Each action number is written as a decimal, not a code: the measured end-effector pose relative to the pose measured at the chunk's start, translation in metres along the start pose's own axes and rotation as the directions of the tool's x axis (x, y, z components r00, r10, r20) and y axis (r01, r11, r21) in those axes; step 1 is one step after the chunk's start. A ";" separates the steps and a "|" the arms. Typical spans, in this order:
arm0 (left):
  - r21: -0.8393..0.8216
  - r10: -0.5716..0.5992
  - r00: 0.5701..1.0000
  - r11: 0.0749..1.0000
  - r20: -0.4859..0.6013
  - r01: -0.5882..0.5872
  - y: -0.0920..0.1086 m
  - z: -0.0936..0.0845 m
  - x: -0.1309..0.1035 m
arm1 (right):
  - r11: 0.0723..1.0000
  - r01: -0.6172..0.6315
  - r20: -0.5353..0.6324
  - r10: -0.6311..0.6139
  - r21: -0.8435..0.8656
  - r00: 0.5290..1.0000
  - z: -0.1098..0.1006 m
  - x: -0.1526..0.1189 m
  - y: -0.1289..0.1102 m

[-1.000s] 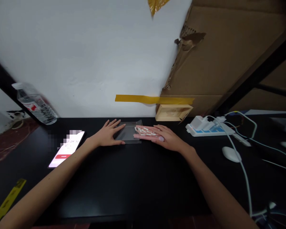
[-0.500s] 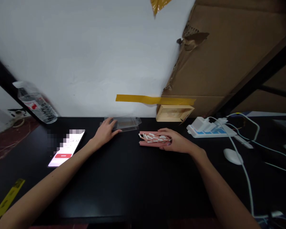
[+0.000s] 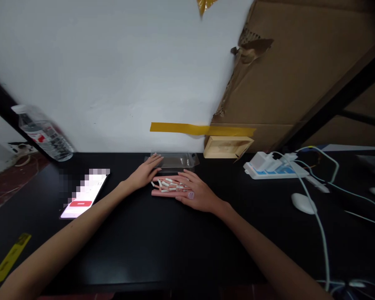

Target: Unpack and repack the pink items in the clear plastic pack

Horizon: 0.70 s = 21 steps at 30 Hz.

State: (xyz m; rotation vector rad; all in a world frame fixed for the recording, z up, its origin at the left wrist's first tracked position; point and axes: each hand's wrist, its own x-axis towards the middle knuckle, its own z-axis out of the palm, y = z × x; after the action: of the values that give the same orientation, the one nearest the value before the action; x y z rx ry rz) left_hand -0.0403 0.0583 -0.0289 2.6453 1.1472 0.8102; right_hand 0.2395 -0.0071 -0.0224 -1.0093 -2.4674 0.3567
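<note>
Pink holder out on the desk, clear box behind it.
Against the white wall (image 3: 112, 75), the black desk (image 3: 150, 250) bears everything being handled. The right hand (image 3: 201, 193) lies over the holder's right end, fingers spread; whether it grips, I cannot tell. The left hand (image 3: 143, 173) is open, its fingers at the clear box's left end and its thumb near the holder's left end. The clear box (image 3: 175, 160) lies just beyond the holder, near the wall. The wooden tray (image 3: 226, 155) stands to its right, apart from both hands. As far along as things look, holder and box are separate: the pink holder (image 3: 164, 193) lies flat outside the box, with many small white pieces (image 3: 168, 183) in a jumble between its long sides.
</note>
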 end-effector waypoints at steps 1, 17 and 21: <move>-0.028 -0.002 1.000 1.000 0.002 0.002 0.002 -0.001 0.001 | 1.000 -0.007 -0.003 0.007 -0.003 1.000 0.001 0.001 0.000; 0.126 0.010 0.984 0.992 0.176 -0.033 0.054 0.001 -0.033 | 0.992 -0.127 -0.007 0.127 -0.008 0.992 0.005 -0.002 0.014; 0.111 0.006 0.973 0.993 0.232 -0.033 0.048 0.002 -0.032 | 0.993 -0.118 0.019 0.118 -0.003 0.993 0.002 -0.003 0.018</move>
State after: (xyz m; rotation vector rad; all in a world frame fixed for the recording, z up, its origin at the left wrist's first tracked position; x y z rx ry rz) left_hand -0.0267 0.0027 -0.0280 2.7560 1.1381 0.4338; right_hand 0.2511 0.0036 -0.0324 -1.1613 -2.4313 0.4040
